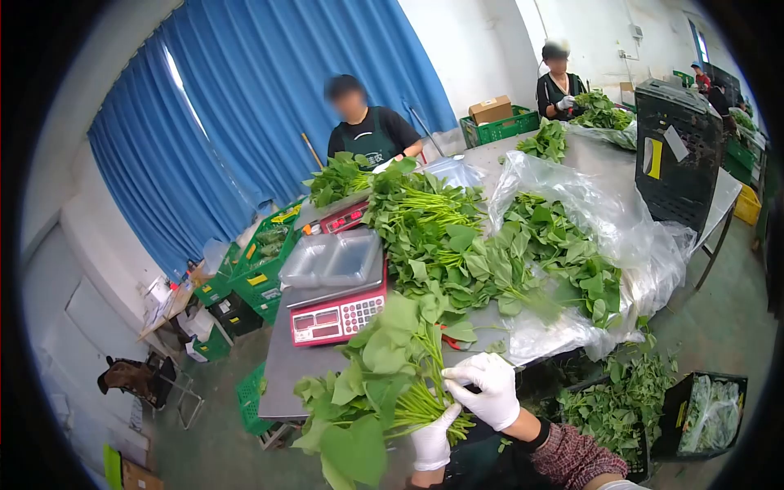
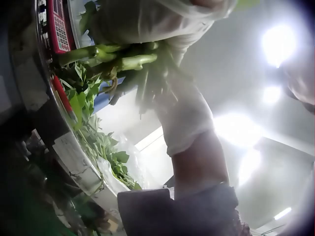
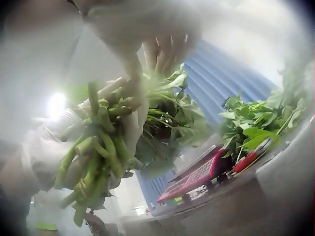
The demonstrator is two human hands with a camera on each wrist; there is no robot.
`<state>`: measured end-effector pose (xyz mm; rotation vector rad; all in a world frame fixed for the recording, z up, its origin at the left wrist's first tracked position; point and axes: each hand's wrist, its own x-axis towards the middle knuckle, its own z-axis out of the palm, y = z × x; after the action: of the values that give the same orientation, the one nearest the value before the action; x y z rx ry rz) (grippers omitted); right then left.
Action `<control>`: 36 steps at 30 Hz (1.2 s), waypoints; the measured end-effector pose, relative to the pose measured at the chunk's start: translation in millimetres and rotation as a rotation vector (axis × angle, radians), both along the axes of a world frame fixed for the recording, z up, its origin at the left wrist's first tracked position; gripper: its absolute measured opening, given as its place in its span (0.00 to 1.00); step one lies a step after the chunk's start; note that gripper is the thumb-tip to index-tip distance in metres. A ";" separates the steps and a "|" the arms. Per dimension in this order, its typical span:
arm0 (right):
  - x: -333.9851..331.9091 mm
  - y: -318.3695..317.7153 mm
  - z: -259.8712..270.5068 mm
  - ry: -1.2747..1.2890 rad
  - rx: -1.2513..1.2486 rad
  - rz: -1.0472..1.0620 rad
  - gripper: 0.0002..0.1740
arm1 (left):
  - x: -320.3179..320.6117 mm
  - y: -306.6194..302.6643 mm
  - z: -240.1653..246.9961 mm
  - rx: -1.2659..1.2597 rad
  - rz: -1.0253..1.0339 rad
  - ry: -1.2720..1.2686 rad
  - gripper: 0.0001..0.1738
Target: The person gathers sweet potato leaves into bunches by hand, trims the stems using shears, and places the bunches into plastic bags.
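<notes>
A bunch of leafy greens (image 1: 400,384) with broad leaves and long pale-green stems is gripped near its stem ends by my white-gloved left hand (image 1: 433,441). My right hand (image 1: 486,390), gloved too, pinches at a stem on the bunch's right side with thumb and forefinger. In the right wrist view the cut stem ends (image 3: 98,152) fan out beside the left hand (image 3: 47,145). The leaves spread leftward over the table's front edge, partly covering a red-and-white scale (image 1: 339,318). Red-handled scissors (image 1: 449,339) lie just beyond the bunch, partly hidden.
Clear plastic trays (image 1: 331,257) sit on the scale. A long heap of greens (image 1: 429,220) runs across the table beside a clear plastic sheet (image 1: 572,204) with more greens. Crates (image 1: 702,416) stand on the floor at right. A person (image 1: 371,122) works across the table.
</notes>
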<state>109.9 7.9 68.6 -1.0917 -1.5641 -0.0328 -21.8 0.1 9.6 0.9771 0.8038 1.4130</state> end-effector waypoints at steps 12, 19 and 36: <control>15.3 -0.9 -0.6 -0.217 -0.070 0.182 0.11 | 0.3 -10.9 15.2 -0.200 -0.149 -0.139 0.25; 20.7 -11.1 -3.9 -0.550 0.081 0.164 0.11 | 3.7 -13.6 14.3 -0.274 -0.148 -0.241 0.19; 173.5 39.2 -39.4 -0.736 -0.430 -0.663 0.17 | -18.1 7.4 23.9 -0.074 -0.064 -0.402 0.31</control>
<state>283.4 47.1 29.2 -2.0693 -1.8030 -0.6317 -39.9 7.5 33.5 0.6269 0.5165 1.4510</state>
